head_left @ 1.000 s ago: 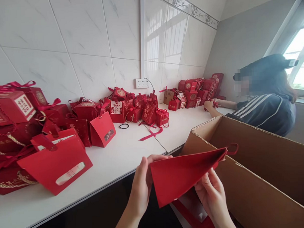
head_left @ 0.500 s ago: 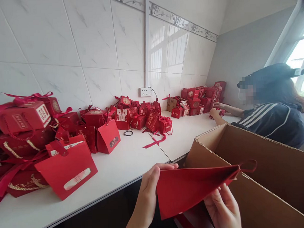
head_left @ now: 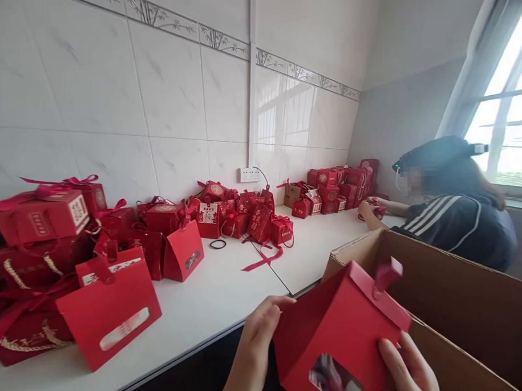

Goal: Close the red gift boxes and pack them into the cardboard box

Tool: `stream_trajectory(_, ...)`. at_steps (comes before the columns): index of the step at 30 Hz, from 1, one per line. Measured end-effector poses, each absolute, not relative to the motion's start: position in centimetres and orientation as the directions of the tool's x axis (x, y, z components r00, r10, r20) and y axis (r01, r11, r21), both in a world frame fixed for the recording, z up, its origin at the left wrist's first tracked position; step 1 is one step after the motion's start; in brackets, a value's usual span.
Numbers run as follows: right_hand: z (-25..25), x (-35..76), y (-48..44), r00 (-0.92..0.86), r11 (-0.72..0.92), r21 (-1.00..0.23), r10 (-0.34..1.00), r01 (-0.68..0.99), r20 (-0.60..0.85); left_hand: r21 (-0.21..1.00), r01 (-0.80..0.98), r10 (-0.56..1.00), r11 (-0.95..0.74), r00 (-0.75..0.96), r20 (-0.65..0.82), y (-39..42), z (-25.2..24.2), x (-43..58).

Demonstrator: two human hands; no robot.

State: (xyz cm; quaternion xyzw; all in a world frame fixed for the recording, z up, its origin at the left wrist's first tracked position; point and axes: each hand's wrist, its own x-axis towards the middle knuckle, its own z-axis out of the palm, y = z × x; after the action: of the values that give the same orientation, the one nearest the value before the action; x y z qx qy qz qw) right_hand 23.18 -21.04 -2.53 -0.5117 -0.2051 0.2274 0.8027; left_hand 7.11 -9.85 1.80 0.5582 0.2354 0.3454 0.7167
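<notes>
Fingers (head_left: 390, 356) hold red box (head_left: 334, 324); wht label (head_left: 209, 213) illeg.

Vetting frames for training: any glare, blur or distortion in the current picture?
Head view: window blown out, with haze over the co-worker; same view, bright reflections on the wall tiles, whose upright joints slant at left; head view again, strap on the held red box looks slightly blurred.

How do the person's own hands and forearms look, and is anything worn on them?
Both the left hand and right hand are bare, without gloves or visible rings. The left forearm shows no sleeve, watch or bracelet; the right forearm lies out of view.
</notes>
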Motion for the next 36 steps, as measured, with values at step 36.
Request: stream_trajectory(36, 2.7, 25.1, -24.5, 0.58, 0.126, -0.965, 0.779, 0.228, 0.239, 0.935, -0.118, 0.518, -0.335, 0.806, 0.287, -8.1, 7.9, 16.6)
